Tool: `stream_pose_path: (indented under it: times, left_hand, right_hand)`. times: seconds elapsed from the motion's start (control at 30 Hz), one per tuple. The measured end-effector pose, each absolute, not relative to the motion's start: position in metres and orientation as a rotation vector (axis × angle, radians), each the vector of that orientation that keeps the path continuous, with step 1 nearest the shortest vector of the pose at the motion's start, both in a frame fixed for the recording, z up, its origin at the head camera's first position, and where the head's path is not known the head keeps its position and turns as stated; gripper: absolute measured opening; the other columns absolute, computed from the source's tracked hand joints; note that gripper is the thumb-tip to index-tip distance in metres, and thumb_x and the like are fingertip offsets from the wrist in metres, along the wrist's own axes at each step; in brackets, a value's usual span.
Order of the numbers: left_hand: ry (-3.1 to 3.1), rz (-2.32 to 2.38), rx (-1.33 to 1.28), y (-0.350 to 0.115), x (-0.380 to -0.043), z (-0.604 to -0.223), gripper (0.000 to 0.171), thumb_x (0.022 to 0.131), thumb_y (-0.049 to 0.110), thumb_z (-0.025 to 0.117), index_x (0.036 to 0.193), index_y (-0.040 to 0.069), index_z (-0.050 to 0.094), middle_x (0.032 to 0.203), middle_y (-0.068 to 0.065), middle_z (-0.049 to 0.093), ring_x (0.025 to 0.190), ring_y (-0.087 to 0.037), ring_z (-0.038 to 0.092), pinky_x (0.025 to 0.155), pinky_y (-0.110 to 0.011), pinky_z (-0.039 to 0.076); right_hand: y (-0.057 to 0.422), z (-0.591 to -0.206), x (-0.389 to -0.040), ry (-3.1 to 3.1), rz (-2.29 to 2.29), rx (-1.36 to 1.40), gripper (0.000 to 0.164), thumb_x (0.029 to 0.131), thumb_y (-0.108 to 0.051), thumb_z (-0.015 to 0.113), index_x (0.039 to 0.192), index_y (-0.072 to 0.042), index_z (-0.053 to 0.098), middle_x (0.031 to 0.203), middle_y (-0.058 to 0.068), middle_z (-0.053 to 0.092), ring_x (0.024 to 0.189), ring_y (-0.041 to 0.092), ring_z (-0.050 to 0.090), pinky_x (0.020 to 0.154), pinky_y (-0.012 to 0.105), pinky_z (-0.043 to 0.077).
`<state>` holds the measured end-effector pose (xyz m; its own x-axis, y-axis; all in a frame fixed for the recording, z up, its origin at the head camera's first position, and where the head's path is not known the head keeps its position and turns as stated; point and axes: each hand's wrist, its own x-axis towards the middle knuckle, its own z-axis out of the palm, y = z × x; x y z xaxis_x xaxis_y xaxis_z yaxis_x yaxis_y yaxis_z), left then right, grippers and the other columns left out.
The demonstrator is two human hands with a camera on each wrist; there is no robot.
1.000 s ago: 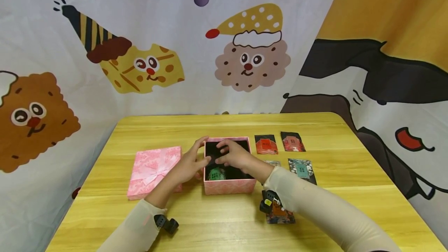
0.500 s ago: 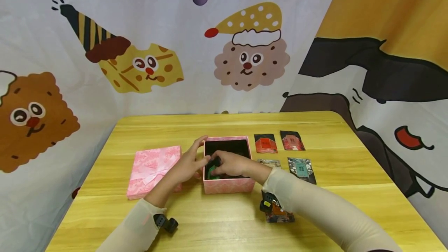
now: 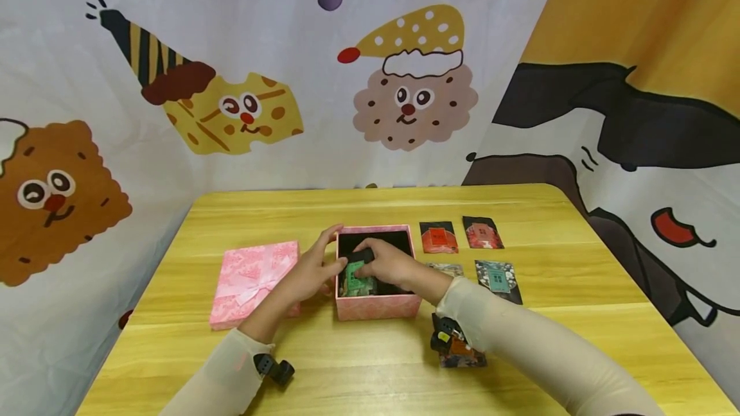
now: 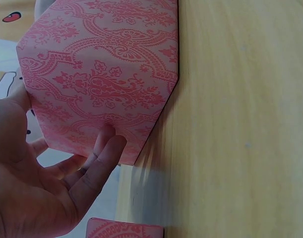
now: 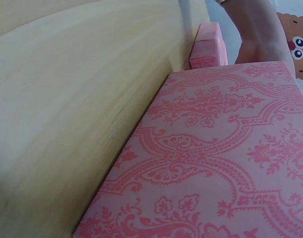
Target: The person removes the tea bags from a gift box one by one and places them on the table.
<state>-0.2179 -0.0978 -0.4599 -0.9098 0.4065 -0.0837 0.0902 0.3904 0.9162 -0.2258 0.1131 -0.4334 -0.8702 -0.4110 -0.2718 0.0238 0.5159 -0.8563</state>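
Observation:
A pink patterned gift box (image 3: 378, 308) with a black inside stands uncovered on the table. My left hand (image 3: 312, 268) holds its left wall, thumb at the rim and fingers along the outside; in the left wrist view those fingers touch the patterned side (image 4: 106, 89). Inside the box my right hand (image 3: 388, 267) pinches a black-and-green sachet (image 3: 357, 280), which is tilted near the left wall. Part of the sachet is covered by the fingers. From the right wrist the box wall (image 5: 206, 148) fills the view and hides the right hand.
The pink lid (image 3: 254, 284) with a ribbon bow lies left of the box. To the right lie several sachets: a red one (image 3: 438, 237), a pink-red one (image 3: 482, 233), a teal one (image 3: 498, 280), a pale one (image 3: 448, 269) and an orange one (image 3: 462, 355) beneath the right forearm.
My right hand has reached down into the box, taken hold of the green sachet and lifted its top edge into view. My left hand has stayed on the box wall.

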Motion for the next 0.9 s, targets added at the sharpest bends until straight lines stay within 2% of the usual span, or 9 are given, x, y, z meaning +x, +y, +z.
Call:
stream_pose_path:
  times: [0.23, 0.37, 0.6, 0.77, 0.9]
  left_hand:
    - [2.362, 1.518, 0.415, -0.097, -0.218, -0.460, 0.072, 0.105, 0.026, 0.062, 0.163, 0.034, 0.020, 0.168, -0.017, 0.024, 0.069, -0.027, 0.064, 0.057, -0.043, 0.061]
    - [2.352, 1.522, 0.418, -0.098, -0.218, -0.461, 0.072, 0.105, 0.027, 0.062, 0.163, 0.036, 0.020, 0.168, -0.017, 0.023, 0.069, -0.027, 0.065, 0.058, -0.043, 0.061]
    - [2.345, 1.529, 0.422, -0.098, -0.217, -0.460, 0.072, 0.105, 0.026, 0.062, 0.163, 0.035, 0.019, 0.168, -0.017, 0.024, 0.068, -0.027, 0.065, 0.058, -0.045, 0.061]
    - [2.329, 1.538, 0.411, -0.097, -0.217, -0.460, 0.072, 0.105, 0.026, 0.062, 0.163, 0.036, 0.020, 0.168, -0.016, 0.024, 0.069, -0.027, 0.066, 0.059, -0.045, 0.061]
    - [2.337, 1.533, 0.404, -0.097, -0.216, -0.458, 0.073, 0.105, 0.026, 0.063, 0.163, 0.036, 0.020, 0.167, -0.016, 0.025, 0.069, -0.030, 0.067, 0.060, -0.046, 0.061]
  right_hand:
    - [0.113, -0.435, -0.227, 2.246, -1.421, -0.292, 0.037, 0.092, -0.001, 0.073, 0.127, 0.000, 0.060, 0.101, 0.012, 0.067, 0.070, 0.016, 0.059, 0.061, 0.029, 0.053]
    - [0.114, -0.434, -0.227, 2.217, -1.475, -0.267, 0.039, 0.092, -0.001, 0.073, 0.128, 0.000, 0.059, 0.094, 0.012, 0.069, 0.065, 0.015, 0.060, 0.056, 0.028, 0.053]
    - [0.116, -0.428, -0.225, 2.189, -1.577, -0.118, 0.049, 0.089, -0.004, 0.077, 0.132, 0.000, 0.054, 0.101, 0.017, 0.062, 0.072, 0.021, 0.063, 0.065, 0.034, 0.060]
    - [0.119, -0.423, -0.224, 2.135, -1.633, -0.117, 0.042, 0.091, 0.000, 0.075, 0.126, 0.004, 0.053, 0.102, 0.019, 0.066, 0.076, 0.021, 0.069, 0.068, 0.036, 0.063]
    - [0.124, -0.414, -0.221, 2.121, -1.633, -0.139, 0.039, 0.094, -0.001, 0.073, 0.128, 0.003, 0.054, 0.104, 0.019, 0.066, 0.078, 0.022, 0.069, 0.067, 0.035, 0.062]
